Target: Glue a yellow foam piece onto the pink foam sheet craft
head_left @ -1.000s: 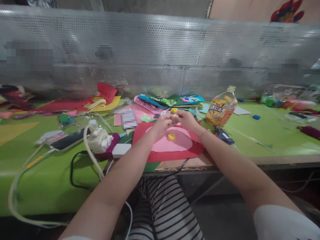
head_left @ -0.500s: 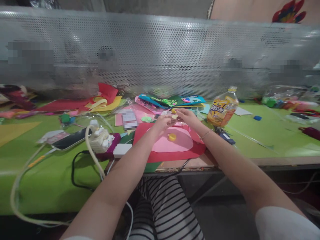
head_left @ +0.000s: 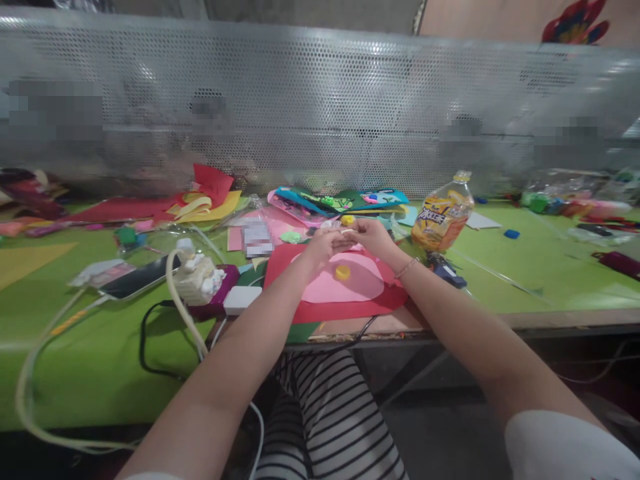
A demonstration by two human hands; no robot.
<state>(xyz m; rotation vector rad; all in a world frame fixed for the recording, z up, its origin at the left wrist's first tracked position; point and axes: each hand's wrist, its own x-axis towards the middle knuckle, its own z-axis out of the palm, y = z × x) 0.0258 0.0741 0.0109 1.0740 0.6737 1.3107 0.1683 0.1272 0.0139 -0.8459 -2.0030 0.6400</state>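
Observation:
My left hand (head_left: 327, 244) and my right hand (head_left: 369, 236) meet above the far edge of a pink oval sheet (head_left: 320, 283). Both have their fingers curled together around something small that I cannot make out. Under the pink oval lies a red sheet (head_left: 277, 267) on the table. A yellow ring-like piece (head_left: 343, 272) rests on the pink oval, just nearer than my hands. Just beyond my fingers sits a small yellow lump (head_left: 347, 219).
An orange drink bottle (head_left: 443, 213) stands right of my hands. Left are a power strip with plugs (head_left: 200, 280), a white adapter (head_left: 243, 300), a phone (head_left: 140, 277) and cables. Behind lie decorated blue-green pieces (head_left: 340, 201), before a perforated metal screen (head_left: 300, 107).
My fingers have drawn closer together, and the pale piece seen between them earlier is now mostly hidden. The whole view has shifted slightly.

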